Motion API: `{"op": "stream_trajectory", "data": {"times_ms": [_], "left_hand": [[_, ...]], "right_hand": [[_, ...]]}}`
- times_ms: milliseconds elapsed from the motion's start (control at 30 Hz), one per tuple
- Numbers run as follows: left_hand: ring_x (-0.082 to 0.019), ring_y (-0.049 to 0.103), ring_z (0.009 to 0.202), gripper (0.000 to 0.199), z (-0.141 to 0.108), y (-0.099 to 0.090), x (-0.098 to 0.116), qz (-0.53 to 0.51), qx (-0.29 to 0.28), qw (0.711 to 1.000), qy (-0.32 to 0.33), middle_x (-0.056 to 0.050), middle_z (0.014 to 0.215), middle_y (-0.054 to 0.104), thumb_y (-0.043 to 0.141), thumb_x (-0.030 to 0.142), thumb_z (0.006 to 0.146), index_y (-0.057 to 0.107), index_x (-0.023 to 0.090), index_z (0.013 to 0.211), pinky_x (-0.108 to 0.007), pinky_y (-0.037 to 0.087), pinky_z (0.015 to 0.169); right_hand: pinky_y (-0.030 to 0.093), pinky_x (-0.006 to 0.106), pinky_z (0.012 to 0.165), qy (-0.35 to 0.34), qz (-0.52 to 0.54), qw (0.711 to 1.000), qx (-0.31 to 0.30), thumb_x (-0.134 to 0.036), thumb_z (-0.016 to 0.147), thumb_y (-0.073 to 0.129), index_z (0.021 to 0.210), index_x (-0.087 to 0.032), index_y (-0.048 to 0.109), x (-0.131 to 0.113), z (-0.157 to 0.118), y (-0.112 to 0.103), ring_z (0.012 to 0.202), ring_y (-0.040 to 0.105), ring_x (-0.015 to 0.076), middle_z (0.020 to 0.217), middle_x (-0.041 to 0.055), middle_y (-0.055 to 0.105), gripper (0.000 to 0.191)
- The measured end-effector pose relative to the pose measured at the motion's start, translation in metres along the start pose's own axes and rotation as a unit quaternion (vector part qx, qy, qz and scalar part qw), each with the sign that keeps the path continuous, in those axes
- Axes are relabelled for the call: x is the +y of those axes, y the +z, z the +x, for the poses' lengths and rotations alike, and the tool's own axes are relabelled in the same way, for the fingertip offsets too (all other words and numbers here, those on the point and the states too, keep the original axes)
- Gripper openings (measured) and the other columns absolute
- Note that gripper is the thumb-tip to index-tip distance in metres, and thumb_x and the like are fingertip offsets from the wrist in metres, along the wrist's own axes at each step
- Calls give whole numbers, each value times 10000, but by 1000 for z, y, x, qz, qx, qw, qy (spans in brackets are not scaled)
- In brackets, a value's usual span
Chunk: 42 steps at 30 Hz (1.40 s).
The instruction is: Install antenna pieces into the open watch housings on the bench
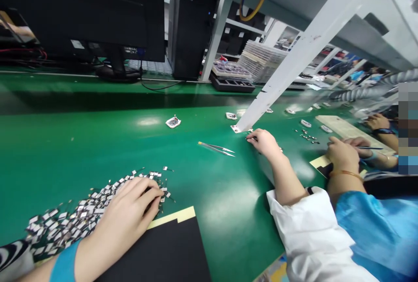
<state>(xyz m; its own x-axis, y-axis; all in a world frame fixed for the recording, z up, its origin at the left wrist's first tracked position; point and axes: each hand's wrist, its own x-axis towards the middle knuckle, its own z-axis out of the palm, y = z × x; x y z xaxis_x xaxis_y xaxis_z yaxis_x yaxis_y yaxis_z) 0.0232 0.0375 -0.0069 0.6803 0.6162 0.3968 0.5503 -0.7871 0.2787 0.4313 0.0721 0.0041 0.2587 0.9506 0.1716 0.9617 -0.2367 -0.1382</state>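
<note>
My left hand (133,203), with a blue band at the wrist, rests on the right end of a pile of small white and black parts (81,212). Its thumb and index finger are pressed together at a part; what lies between them is too small to name. My right hand (264,142), in a white sleeve, reaches out beside the foot of the white post. Its fingers are closed at a tiny dark piece that I cannot make out. Metal tweezers (217,147) lie on the green table (130,142) between the hands.
A black mat (166,251) with yellow edging lies in front. White-rimmed pieces (173,121) stand across the table. The slanted white post (281,73) rises beside my right hand. At right, a co-worker's hands (342,155) work near small parts. A monitor (81,11) and trays stand behind.
</note>
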Motion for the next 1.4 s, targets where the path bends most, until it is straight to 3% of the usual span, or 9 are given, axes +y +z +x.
{"op": "stream_trajectory", "data": {"times_ms": [233, 333, 500, 600, 733, 900, 1000, 1133, 1400], "left_hand": [[-170, 470, 943, 144, 3, -3, 2, -28, 57, 998, 5, -31, 956, 543, 451, 156, 809, 538, 208, 911, -324, 371, 822], [-118, 497, 899, 165, 4, -5, 9, -97, 105, 990, -2, -16, 918, 556, 451, 104, 809, 512, 195, 932, -260, 389, 828], [-74, 528, 794, 55, 4, -3, 15, -194, 91, 977, -22, 0, 843, 570, 476, 123, 807, 489, 167, 836, -165, 421, 718], [-81, 533, 772, 54, 3, 1, 14, -211, 84, 973, -42, 2, 836, 572, 527, 185, 790, 488, 165, 822, -172, 424, 703], [-70, 525, 713, 30, 4, 3, 12, -213, 71, 972, -65, 18, 766, 565, 518, 149, 787, 501, 160, 766, -160, 408, 652], [-73, 520, 698, 98, 16, -17, 10, -234, 81, 957, -149, 16, 768, 570, 445, 105, 804, 529, 155, 801, -168, 398, 625], [-75, 530, 701, 140, 24, -43, 6, -231, -16, 961, -148, 20, 802, 583, 475, 57, 762, 553, 156, 825, -163, 403, 618], [-92, 541, 771, 146, 16, -68, 6, -130, -193, 970, -72, 40, 818, 595, 502, 77, 767, 578, 190, 818, -180, 390, 670], [-132, 491, 755, 141, -32, -69, 2, 24, -226, 971, -69, 0, 797, 529, 395, 169, 848, 532, 180, 815, -247, 358, 668]], "right_hand": [[441, 314, 727, 14, 104, 994, 13, -287, 817, 490, 794, -106, 545, -17, 2, -4, 760, 532, 118, 797, 27, 560, 191], [428, 282, 644, -33, 197, 980, 17, -297, 814, 443, 745, -106, 544, -72, -17, -11, 667, 517, 125, 712, 45, 563, 227], [386, 205, 502, -188, 353, 907, -133, -403, 742, 483, 624, -146, 538, -179, -81, -5, 548, 477, 87, 664, 22, 576, 288], [345, 193, 468, -156, 469, 844, -208, -368, 712, 524, 629, -143, 528, -210, -105, 1, 518, 435, 74, 615, 11, 539, 239], [310, 187, 451, -101, 506, 827, -224, -361, 708, 555, 664, -144, 551, -213, -107, 1, 485, 380, 64, 527, -26, 464, 221], [338, 190, 524, -255, 380, 870, -186, -242, 760, 531, 719, -164, 593, -196, -103, -11, 540, 414, 67, 642, -9, 532, 108], [362, 194, 570, -349, 267, 857, -269, -227, 772, 533, 726, -186, 592, -189, -106, -19, 621, 498, 89, 692, -7, 564, 85], [396, 226, 588, -378, 133, 860, -316, -282, 729, 603, 769, -214, 598, -186, -116, -21, 672, 560, 136, 734, -15, 594, 79], [428, 264, 563, -413, 51, 881, -226, -269, 697, 637, 768, -187, 603, -188, -129, -15, 685, 585, 177, 735, 13, 595, 114]]}}
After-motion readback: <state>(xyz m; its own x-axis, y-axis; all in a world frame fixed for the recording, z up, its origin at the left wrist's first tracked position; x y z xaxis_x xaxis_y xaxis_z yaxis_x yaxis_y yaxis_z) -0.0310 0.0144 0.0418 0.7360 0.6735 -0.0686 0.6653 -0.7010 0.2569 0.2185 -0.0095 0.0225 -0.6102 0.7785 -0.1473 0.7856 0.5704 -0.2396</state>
